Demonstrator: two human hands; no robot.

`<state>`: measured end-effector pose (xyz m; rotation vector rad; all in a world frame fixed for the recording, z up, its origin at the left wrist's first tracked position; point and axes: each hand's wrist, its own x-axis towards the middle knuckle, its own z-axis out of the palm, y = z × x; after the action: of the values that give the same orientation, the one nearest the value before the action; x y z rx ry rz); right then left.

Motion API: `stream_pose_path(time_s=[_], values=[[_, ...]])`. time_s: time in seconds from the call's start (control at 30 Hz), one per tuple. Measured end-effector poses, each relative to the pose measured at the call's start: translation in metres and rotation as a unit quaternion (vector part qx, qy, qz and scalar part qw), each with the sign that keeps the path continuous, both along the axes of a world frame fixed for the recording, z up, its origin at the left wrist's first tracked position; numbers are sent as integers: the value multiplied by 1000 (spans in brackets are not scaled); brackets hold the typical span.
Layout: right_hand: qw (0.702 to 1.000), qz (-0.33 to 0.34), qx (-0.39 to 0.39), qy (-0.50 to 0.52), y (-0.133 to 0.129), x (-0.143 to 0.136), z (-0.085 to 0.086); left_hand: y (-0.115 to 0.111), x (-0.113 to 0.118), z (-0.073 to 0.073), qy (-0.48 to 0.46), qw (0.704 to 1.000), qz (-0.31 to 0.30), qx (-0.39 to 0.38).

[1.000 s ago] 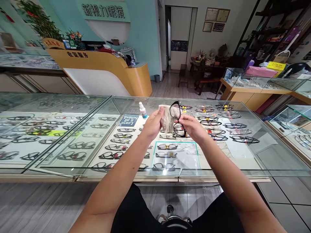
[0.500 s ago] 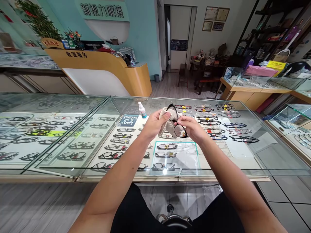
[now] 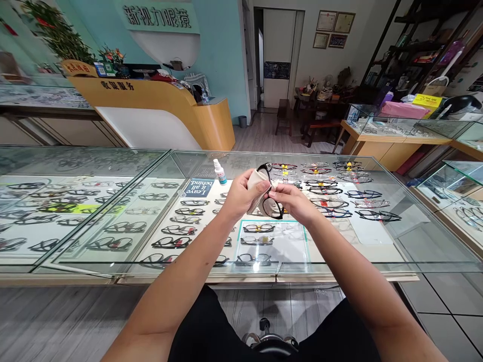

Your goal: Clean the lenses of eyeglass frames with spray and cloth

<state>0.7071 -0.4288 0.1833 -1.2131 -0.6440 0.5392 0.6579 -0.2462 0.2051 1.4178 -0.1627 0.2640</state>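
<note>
My left hand is closed on a pale cleaning cloth, pressed around one lens of a pair of black-framed eyeglasses. My right hand pinches the frame of these eyeglasses near the bridge. The uncovered lens hangs low between the hands, and the upper part of the frame sticks up above the cloth. Both hands are above the glass top of the display case. To the left of the hands stands a small white spray bottle with a blue and pink label.
Inside the case lie rows of eyeglass frames and a blue printed card. Another glass case stands at the right, with boxes on it. Across the floor is a curved wooden counter.
The eyeglasses have tilted and shifted slightly left and down. The cloth in my left hand now wraps more closely around the upper lens. The bottle has not been moved.
</note>
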Motion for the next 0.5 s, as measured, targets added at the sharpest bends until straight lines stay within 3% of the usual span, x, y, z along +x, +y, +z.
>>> stream_pose_path(time_s=[0.3, 0.5], values=[[998, 45, 6, -32, 5, -6, 0, -13, -9, 9, 1, 997, 69, -33], [1000, 18, 7, -8, 5, -6, -2, -5, -3, 2, 7, 998, 40, -38]])
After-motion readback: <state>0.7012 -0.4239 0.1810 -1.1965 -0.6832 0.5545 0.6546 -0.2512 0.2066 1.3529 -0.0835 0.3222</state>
